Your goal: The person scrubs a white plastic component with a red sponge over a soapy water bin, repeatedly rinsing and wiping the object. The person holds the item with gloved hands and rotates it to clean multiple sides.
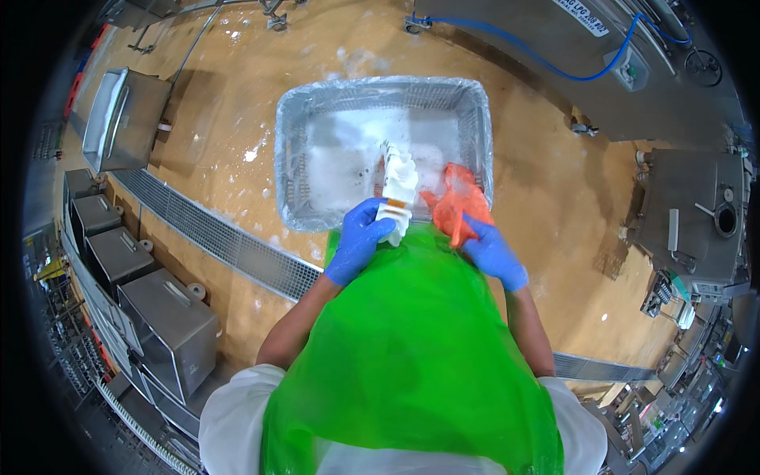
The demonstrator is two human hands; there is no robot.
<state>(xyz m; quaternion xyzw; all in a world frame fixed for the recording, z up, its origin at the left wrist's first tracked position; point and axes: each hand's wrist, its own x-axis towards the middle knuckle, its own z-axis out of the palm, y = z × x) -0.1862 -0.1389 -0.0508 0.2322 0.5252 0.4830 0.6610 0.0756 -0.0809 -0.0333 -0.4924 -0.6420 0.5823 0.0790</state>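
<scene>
My left hand [362, 240], in a blue glove, is closed on the near end of a white scalloped part [400, 176] with an orange-brown band across it. What kind of part it is I cannot make out. An orange-red cloth [461, 198] hangs bunched from my right hand [492, 250], also gloved in blue, its fingers pinching the near corner. Both hands are at the near edge of a grey crate [285, 158] with perforated walls, which holds white suds [336, 150]. The white part and the cloth reach over the crate's near side.
The crate stands above a wet tan floor [229, 158] with foam patches. A drain grate [229, 237] runs along the left. Steel wheeled bins [166, 324] line the left side. Large steel machines [689, 214] stand to the right, and a blue hose [538, 59] hangs at the upper right.
</scene>
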